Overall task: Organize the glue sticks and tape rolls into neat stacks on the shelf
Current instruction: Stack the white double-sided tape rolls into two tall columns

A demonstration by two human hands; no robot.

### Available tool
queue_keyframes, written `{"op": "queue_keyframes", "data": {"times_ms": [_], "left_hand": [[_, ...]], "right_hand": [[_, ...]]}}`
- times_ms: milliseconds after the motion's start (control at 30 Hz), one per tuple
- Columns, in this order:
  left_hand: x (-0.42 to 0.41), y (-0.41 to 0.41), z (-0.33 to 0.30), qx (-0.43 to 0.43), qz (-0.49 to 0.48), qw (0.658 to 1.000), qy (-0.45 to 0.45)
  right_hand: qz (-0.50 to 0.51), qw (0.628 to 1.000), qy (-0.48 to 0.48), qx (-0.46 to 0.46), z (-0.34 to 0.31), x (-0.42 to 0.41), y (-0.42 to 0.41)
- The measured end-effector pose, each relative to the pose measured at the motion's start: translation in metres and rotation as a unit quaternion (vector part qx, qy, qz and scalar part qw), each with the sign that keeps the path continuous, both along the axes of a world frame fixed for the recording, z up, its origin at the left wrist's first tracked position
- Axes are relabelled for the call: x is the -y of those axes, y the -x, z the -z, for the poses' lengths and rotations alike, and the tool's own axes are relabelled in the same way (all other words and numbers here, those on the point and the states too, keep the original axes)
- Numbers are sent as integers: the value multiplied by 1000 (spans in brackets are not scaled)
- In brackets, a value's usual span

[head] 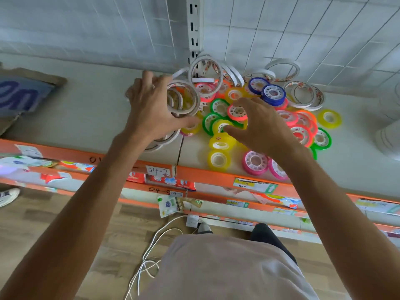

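A loose heap of tape rolls lies on the white shelf [97,109]. Thin white rolls [205,72] lean at the back, and small coloured ones fill the middle: blue [273,95], pink [237,111], green [218,106], yellow [219,159]. My left hand [149,107] grips a stack of white tape rings [183,98] lifted above the shelf. More white rings [164,140] lie under that wrist. My right hand [257,124] hovers over the coloured pile with fingers spread, fingertips touching a yellow roll [220,126]. No glue sticks are visible.
The shelf has an orange front edge [216,174] with price labels. A blue-and-brown carton [23,94] lies at the far left, and white wrapped rolls [389,139] sit at the far right. A slotted upright [194,27] runs up the grid back wall. White cable [151,252] lies on the wooden floor.
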State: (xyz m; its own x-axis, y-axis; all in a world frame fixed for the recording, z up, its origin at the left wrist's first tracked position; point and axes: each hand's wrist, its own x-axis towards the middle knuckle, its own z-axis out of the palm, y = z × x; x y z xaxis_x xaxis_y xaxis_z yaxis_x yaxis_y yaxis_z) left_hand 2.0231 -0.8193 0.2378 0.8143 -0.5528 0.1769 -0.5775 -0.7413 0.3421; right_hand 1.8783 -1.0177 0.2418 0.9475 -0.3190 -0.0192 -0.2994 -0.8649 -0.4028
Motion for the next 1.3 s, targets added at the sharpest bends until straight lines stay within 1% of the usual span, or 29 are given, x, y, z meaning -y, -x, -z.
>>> {"op": "queue_keyframes", "data": {"times_ms": [133,200,267,367,533,700,900,967,1100,1167,1300], "left_hand": [[-45,14,4,-31,-34,999,17],[-65,21,9,-44,-33,998,22],[-79,26,14,-54,-33,998,26],[-88,33,21,-58,-50,996,33],[-89,35,24,-47,-76,995,50],[-76,39,24,-46,-55,996,60],[-52,43,17,-37,-23,996,77],[-46,45,14,-29,-17,996,84],[-34,49,10,-29,-10,996,89],[-20,54,10,-36,5,996,87],[24,65,6,-59,59,990,113]], "right_hand": [[-31,999,0,16,2,-6,-38],[-33,998,38,37,3,-6,-62],[-32,993,99,53,5,-3,-86],[-47,985,164,39,9,1,-112],[-89,974,207,31,14,-3,-125],[-92,966,239,19,15,-1,-128],[-88,963,251,27,10,-2,-131],[-89,967,234,49,5,-3,-122],[-72,988,104,89,6,8,-73],[-54,990,83,102,12,22,-44],[1,984,58,166,16,59,10]]}}
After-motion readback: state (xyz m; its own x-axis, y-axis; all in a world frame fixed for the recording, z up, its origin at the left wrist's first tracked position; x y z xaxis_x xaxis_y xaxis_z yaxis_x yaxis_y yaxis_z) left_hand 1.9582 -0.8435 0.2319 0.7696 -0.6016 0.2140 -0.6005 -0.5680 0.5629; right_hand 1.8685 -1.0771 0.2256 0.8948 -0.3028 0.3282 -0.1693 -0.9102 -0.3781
